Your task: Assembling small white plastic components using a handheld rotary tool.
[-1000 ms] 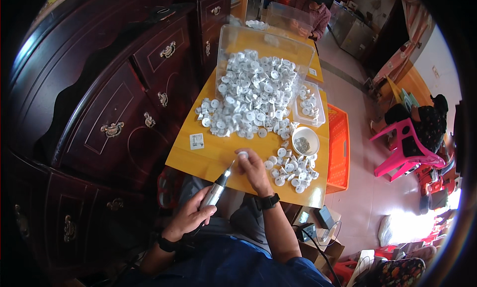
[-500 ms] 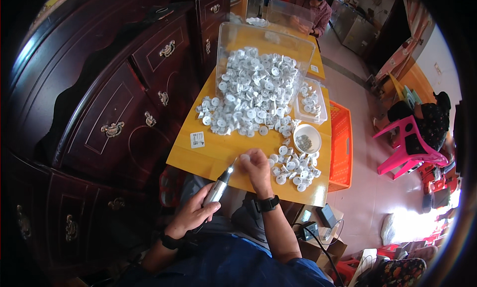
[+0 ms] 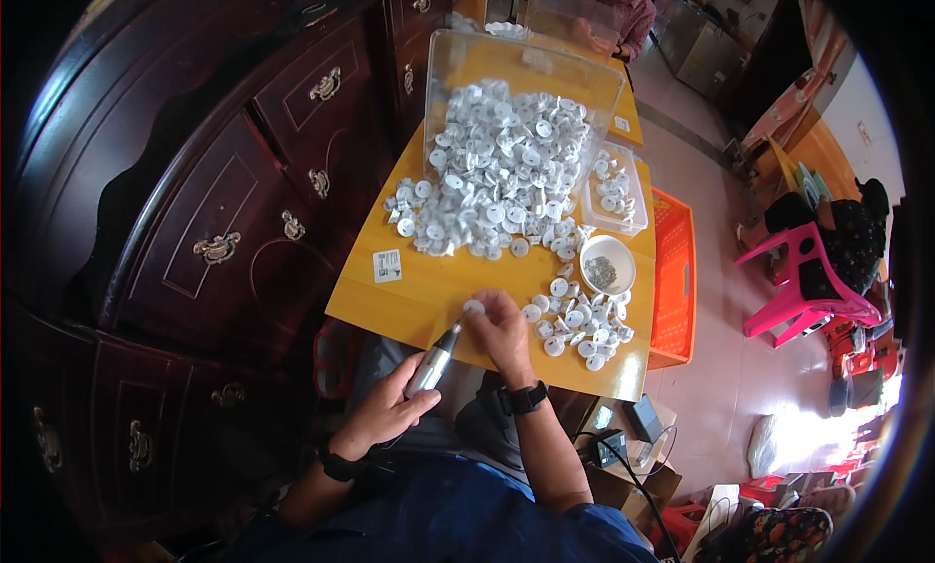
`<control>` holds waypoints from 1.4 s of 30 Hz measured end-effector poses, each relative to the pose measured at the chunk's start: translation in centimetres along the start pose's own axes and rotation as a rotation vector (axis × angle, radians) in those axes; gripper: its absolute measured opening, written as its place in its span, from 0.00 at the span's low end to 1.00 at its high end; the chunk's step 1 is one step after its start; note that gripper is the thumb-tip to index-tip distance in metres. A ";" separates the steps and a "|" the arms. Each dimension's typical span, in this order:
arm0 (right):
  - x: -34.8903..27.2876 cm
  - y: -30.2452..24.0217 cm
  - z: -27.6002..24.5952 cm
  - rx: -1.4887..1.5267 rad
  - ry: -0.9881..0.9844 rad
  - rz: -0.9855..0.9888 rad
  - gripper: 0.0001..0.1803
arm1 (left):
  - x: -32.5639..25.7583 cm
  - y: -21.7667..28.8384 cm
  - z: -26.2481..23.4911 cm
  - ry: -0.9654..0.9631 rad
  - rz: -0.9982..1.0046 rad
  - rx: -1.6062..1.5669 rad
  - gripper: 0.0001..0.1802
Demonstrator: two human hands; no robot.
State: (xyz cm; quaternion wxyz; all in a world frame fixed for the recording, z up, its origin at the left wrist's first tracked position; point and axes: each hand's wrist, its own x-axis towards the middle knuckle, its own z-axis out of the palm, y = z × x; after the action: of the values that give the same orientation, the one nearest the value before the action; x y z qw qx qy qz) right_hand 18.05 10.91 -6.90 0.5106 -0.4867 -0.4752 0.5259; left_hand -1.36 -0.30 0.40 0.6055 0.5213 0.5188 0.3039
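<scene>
My left hand [image 3: 388,405] is wrapped round an electric screwdriver [image 3: 434,360], a silver body with a dark nose, tilted up and to the right. Its tip meets a small round white plastic piece [image 3: 473,307] near the table's front edge. That piece is pinched in the fingers of my right hand [image 3: 504,331], which partly hide it. Right of this hand lies a loose group of similar white pieces [image 3: 582,327]. Beyond them stands a white bowl [image 3: 623,253] with small metallic bits in it, too small to make out singly.
A clear bin [image 3: 438,66] lies with a big heap of white pieces [image 3: 516,164] spilling onto the yellow table [image 3: 365,295]. Beside it are a clear tray [image 3: 638,215], a printed label [image 3: 387,266] and an orange crate [image 3: 675,300]. Dark drawers [image 3: 209,222] flank the left. A person sits at the far end.
The white piece and the screwdriver's tip have come together. My view has shifted slightly. Both hands keep their hold.
</scene>
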 end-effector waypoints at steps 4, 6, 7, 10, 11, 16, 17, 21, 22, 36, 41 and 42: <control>-0.1 -0.3 0.0 0.030 -0.037 0.048 0.07 | 0.2 -0.1 -0.1 0.007 0.025 0.014 0.34; -0.1 -0.1 -0.1 0.014 -0.035 0.059 0.07 | 0.2 0.1 -0.1 0.009 0.024 0.021 0.34; -0.1 0.0 -0.1 0.014 -0.034 0.061 0.07 | 0.2 0.3 -0.2 -0.001 0.011 0.021 0.33; 0.0 0.2 0.0 0.012 -0.025 0.036 0.07 | 0.3 0.4 -0.2 -0.010 -0.004 0.017 0.32; 0.0 0.2 0.0 0.015 -0.024 0.033 0.07 | 0.3 0.4 -0.2 -0.010 -0.003 0.014 0.32; -0.1 0.3 0.1 0.018 -0.019 0.019 0.07 | 0.3 0.3 -0.2 -0.012 0.000 0.019 0.32; 0.0 0.5 0.1 0.012 -0.019 0.009 0.07 | 0.3 0.4 -0.2 -0.013 -0.003 0.022 0.31; -0.1 0.5 0.0 0.015 -0.021 0.012 0.07 | 0.4 -0.1 -0.4 -0.004 0.014 0.032 0.34; -0.1 0.4 0.0 0.015 -0.021 0.012 0.07 | 0.4 0.0 -0.3 -0.004 0.014 0.035 0.34; -0.2 0.8 0.1 -0.063 0.003 -0.011 0.09 | 0.4 -0.2 -0.4 -0.008 0.010 0.031 0.33; -0.2 1.2 0.2 -0.080 0.001 -0.027 0.08 | 0.5 -0.5 -0.6 -0.030 -0.022 -0.071 0.29; -0.2 1.1 0.2 -0.088 0.002 -0.042 0.08 | 0.5 -0.5 -0.6 -0.030 -0.022 -0.071 0.29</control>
State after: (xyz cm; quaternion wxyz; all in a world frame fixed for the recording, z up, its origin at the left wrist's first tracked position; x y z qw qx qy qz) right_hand 17.76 10.64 -8.00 0.4999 -0.4991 -0.5078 0.4930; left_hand -1.87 0.25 -0.16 0.6346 0.4982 0.5044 0.3076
